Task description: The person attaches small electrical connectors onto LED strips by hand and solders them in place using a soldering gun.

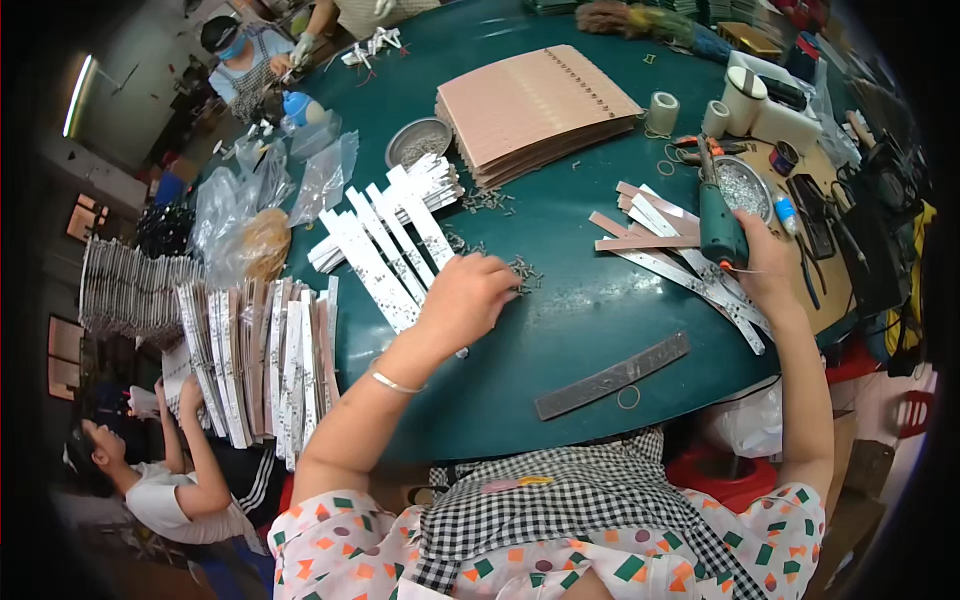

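My right hand is wrapped round a green electric screwdriver, held at the right of the table with its slim end pointing away from me. My left hand reaches over the table's middle, fingers pressed together at a loose pile of small dark screws. What its fingertips hold, if anything, is hidden. Just left of that hand, white strips with dark specks lie fanned out over a stack of more strips. Beneath the screwdriver, other white and pinkish strips lie crossed over each other.
A stack of pinkish boards sits at the far middle, beside a metal bowl of small parts. A grey bar lies near me. Bundled strips stand at the left edge. One co-worker sits left, another far left.
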Motion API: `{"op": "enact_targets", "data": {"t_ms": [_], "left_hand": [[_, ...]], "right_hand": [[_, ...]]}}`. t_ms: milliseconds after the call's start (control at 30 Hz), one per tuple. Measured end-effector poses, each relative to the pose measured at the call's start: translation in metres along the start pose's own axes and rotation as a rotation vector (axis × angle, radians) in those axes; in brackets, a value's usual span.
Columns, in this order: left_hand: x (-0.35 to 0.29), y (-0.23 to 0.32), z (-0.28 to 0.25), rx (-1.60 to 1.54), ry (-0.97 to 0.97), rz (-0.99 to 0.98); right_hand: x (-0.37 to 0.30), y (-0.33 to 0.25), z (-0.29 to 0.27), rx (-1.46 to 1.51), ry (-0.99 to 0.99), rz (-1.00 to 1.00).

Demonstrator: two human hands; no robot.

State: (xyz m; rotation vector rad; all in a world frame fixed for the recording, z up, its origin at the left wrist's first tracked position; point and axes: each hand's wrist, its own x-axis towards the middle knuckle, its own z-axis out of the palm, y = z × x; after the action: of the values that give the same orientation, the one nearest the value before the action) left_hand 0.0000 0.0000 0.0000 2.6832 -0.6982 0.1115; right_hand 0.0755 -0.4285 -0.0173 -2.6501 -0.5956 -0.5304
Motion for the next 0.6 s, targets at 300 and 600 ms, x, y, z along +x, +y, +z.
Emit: {"op": "enact_targets", "data": {"t_ms": [300, 600], "left_hand": [[0.041, 0.005, 0.039, 0.123, 0.081, -0.161], [0.026, 0.020, 0.041, 0.143, 0.142, -0.105]], "right_hand": [[-0.010, -0.042, -0.029, -0.025, 0.165, -0.047], [-0.086, -0.126, -0.013, 0.599, -0.023, 0.431]]}}
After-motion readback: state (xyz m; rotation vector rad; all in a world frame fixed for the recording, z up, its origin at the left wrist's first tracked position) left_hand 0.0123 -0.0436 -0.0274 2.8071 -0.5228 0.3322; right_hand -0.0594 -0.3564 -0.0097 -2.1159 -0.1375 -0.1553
